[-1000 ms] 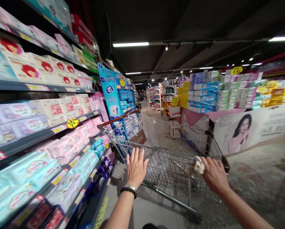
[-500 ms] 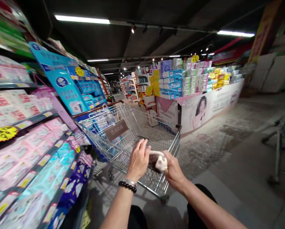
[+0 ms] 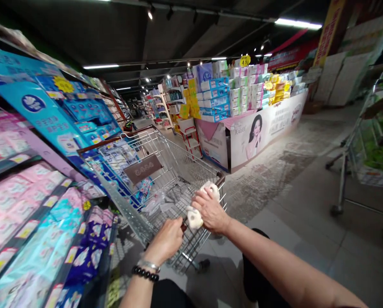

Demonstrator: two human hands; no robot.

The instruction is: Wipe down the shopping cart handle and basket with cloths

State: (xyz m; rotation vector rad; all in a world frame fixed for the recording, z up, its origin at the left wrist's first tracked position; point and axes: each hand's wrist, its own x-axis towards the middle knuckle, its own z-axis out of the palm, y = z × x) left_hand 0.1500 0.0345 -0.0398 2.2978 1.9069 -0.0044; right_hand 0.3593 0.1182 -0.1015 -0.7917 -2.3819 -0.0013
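A metal shopping cart (image 3: pixel 166 167) stands in front of me in a store aisle. My left hand (image 3: pixel 166 241), with a dark bead bracelet at the wrist, is closed round the cart's handle bar near its left end. My right hand (image 3: pixel 210 209) rests on the same bar further right, its fingers closed on a crumpled white cloth (image 3: pixel 195 217) pressed against the handle. Some thin clear plastic lies in the cart's basket.
Shelves of pink, teal and purple packets (image 3: pixel 34 214) line the left side, close to the cart. A stacked display of tissue packs (image 3: pixel 239 90) on a counter stands ahead on the right. Another cart (image 3: pixel 367 141) stands at the far right. Grey floor (image 3: pixel 307 201) lies between.
The view has swung right along the aisle. My left hand went from open and reaching to closed on the handle. My right hand has slid the cloth along the bar.
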